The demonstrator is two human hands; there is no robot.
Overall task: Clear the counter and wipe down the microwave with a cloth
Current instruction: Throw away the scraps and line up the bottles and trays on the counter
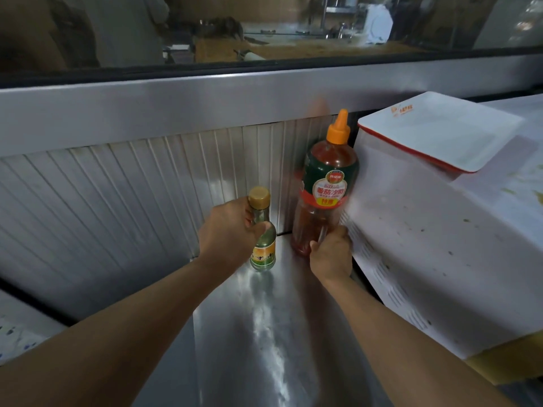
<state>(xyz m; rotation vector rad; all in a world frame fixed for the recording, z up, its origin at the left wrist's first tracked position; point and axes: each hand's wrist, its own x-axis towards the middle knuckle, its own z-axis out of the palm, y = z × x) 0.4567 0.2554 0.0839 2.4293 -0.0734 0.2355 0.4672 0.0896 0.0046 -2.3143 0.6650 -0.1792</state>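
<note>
Hands both busy at the back of the steel surface point(258, 333). Left hand point(227, 230) has its grip wrapped around the neck of a small glass bottle point(262, 239), gold cap, yellow-green label, thumb across the front; bottle base sits at or just off the surface, can't tell which. Right hand point(330, 254) has its grip curled round the lower body of a tall red sauce bottle point(324, 189), orange nozzle cap, red and green label, upright, slightly motion-blurred. Sauce bottle is in the back corner, just beside the left side wall of the white microwave point(426, 245) and close to the ribbed metal backsplash point(132, 195). Microwave side is spotted with grime. White tray point(440, 127) with a red rim lies on top of the microwave.
</note>
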